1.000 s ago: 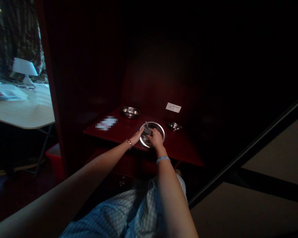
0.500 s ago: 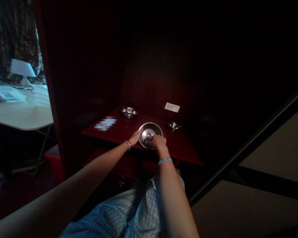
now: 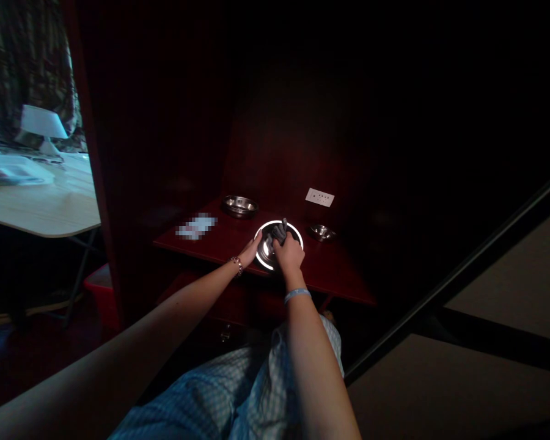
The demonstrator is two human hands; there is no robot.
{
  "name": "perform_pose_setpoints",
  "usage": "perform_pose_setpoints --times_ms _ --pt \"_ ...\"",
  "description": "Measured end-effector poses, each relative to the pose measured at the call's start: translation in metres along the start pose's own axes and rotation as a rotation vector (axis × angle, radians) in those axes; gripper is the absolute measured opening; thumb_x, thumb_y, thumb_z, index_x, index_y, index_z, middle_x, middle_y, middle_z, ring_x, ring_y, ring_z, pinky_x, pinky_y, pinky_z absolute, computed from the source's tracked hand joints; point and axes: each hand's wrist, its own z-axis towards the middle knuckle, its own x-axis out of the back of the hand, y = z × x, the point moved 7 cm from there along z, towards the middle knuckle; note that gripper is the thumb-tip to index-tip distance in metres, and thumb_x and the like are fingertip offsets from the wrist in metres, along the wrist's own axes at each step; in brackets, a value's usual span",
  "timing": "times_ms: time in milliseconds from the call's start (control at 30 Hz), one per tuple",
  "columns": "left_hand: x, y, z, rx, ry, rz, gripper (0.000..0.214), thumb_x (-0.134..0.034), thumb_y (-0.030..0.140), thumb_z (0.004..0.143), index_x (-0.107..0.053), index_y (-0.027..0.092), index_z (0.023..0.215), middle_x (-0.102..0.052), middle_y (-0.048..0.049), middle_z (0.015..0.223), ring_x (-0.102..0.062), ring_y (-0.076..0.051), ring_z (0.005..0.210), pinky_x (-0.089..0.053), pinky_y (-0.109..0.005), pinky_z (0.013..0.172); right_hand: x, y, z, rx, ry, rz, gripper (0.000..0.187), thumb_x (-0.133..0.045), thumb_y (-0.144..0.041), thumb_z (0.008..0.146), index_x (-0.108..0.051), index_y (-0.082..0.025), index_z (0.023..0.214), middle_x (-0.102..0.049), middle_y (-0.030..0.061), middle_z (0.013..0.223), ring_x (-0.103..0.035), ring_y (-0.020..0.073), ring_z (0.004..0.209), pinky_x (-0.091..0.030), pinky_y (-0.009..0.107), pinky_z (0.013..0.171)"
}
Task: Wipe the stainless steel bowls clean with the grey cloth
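Note:
A round steel bowl [image 3: 264, 259] sits on the dark red shelf [image 3: 339, 275] in front of me. My left hand [image 3: 250, 250], with a beaded bracelet at the wrist, presses against the bowl's left rim, fingers together. My right hand [image 3: 288, 253], with a pale blue wristband, is closed on a dark grey cloth [image 3: 280, 231] inside the bowl. The light is dim, so the bowl's inside is hard to make out.
Another steel bowl [image 3: 240, 205] stands at the back left of the shelf, a smaller one [image 3: 321, 232] to the right. A white socket plate [image 3: 319, 197] is on the back wall. A pale table [image 3: 41, 208] with a lamp [image 3: 43, 125] lies at far left.
My right hand has moved the cloth from the near side of the bowl to its far side. My left hand has stayed on the rim.

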Motion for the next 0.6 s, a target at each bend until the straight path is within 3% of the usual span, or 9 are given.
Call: perform_pose_setpoints --times_ms 233,400,600 --pt "-0.003 0.008 -0.002 -0.009 0.010 -0.028 0.071 -0.041 0.067 0.090 -0.059 0.015 0.134 -0.065 -0.0116 0.131 -0.050 -0.027 0.134 -0.030 -0.037 0.117 0.013 0.004 0.007 -0.005 0.134 0.450 0.038 -0.049 -0.040 0.089 -0.060 -0.022 0.121 -0.070 0.0082 0.114 -0.065 0.0231 0.103 -0.048 0.033 0.091" --pt "-0.002 0.007 -0.002 -0.031 0.017 -0.026 0.074 -0.041 0.070 0.088 -0.058 0.015 0.135 -0.063 -0.0116 0.134 -0.047 -0.027 0.137 -0.029 -0.038 0.118 0.026 0.027 0.017 -0.116 0.267 0.631 0.047 -0.046 -0.029 0.085 -0.049 -0.016 0.130 -0.067 0.0119 0.121 -0.064 0.0216 0.109 -0.047 0.031 0.094" --pt "0.001 0.006 -0.001 -0.078 0.033 -0.004 0.073 -0.042 0.069 0.088 -0.057 0.016 0.136 -0.055 -0.0107 0.144 -0.042 -0.025 0.141 -0.025 -0.034 0.119 0.025 0.064 0.033 -0.215 0.327 0.704 0.064 -0.052 -0.029 0.081 -0.034 -0.011 0.139 -0.064 0.0183 0.124 -0.064 0.0240 0.109 -0.049 0.033 0.093"
